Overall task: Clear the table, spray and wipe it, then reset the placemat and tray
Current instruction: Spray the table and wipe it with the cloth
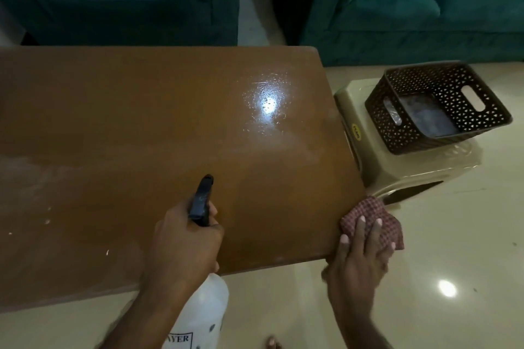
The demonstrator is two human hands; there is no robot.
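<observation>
The brown wooden table (127, 127) fills the left and middle of the view, with wet droplets shining around a light glare toward its far right. My left hand (184, 244) grips a white spray bottle (204, 312) by its black trigger head (202, 201), whose nozzle points out over the table. My right hand (360, 258) presses a red checked cloth (374, 221) against the table's near right corner. No placemat or tray is in sight.
A beige plastic stool (377, 167) stands just right of the table and carries a dark brown perforated basket (436, 105). Teal sofas (425, 3) line the far side. The glossy cream floor (453, 263) lies to the right and front, and a toe (273, 343) shows at the bottom edge.
</observation>
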